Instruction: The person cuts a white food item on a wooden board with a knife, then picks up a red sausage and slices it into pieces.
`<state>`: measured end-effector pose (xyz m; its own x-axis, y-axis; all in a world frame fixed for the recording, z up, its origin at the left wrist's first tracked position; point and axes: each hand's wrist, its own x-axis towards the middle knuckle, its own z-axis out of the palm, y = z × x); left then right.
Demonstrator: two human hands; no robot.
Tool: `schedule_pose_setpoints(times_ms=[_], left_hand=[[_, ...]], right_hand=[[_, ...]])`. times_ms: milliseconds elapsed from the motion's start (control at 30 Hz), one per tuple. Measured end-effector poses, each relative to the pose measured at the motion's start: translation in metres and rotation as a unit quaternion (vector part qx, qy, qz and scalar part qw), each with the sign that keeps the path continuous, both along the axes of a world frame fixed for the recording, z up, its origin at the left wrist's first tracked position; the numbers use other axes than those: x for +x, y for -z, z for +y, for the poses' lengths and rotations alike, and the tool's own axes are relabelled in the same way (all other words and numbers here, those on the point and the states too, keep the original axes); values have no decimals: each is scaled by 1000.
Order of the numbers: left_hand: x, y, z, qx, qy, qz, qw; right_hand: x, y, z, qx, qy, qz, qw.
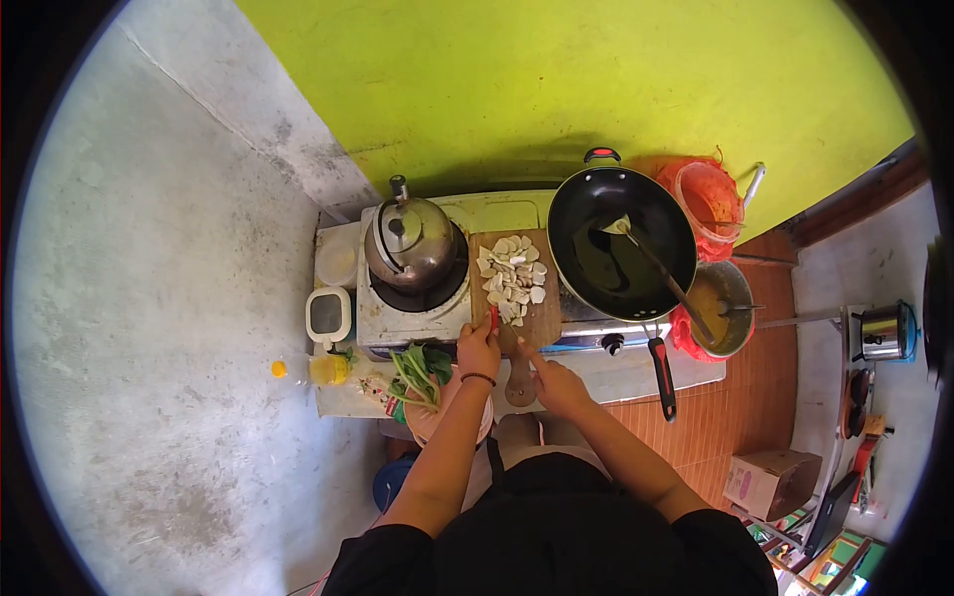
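Note:
My left hand (478,352) is closed on a small red chili (494,315) at the near left part of a wooden cutting board (543,323). In my right hand (562,388) is a knife (515,336), its blade pointing up and left over the board, close to the left fingertips. Pale, irregular slices (512,270) lie heaped on the board's far half; I cannot make out what food they are. The board's rounded handle (520,385) points toward my body.
A metal kettle (415,248) sits on the stove's left burner. To the right is a black wok (606,278) with a spatula (661,268), its handle (663,382) jutting forward. Beyond it stands a metal pot (735,288). Leafy greens (422,375) lie left of my hand.

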<state>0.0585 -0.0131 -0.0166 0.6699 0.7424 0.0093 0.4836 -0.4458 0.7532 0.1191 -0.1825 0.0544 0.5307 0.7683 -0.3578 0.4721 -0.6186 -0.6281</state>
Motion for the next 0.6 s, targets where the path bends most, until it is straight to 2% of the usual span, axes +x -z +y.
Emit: schedule_pose_setpoints(times_ms=[67,167,367,600], left_hand=[[-2,3,-1,7,-1,-10,1000],[-3,3,-2,4,-5,-23,1000],[-3,5,2,-15,7,-25,1000],[-4,7,4,-8,24,11,1000]], right_hand=[[-3,-1,2,28,1,7,1000],[-4,3,4,-10,-19,8,1000],[-7,5,6,20,-16,16,1000],[-13,-10,21,-90,-15,-2,996]])
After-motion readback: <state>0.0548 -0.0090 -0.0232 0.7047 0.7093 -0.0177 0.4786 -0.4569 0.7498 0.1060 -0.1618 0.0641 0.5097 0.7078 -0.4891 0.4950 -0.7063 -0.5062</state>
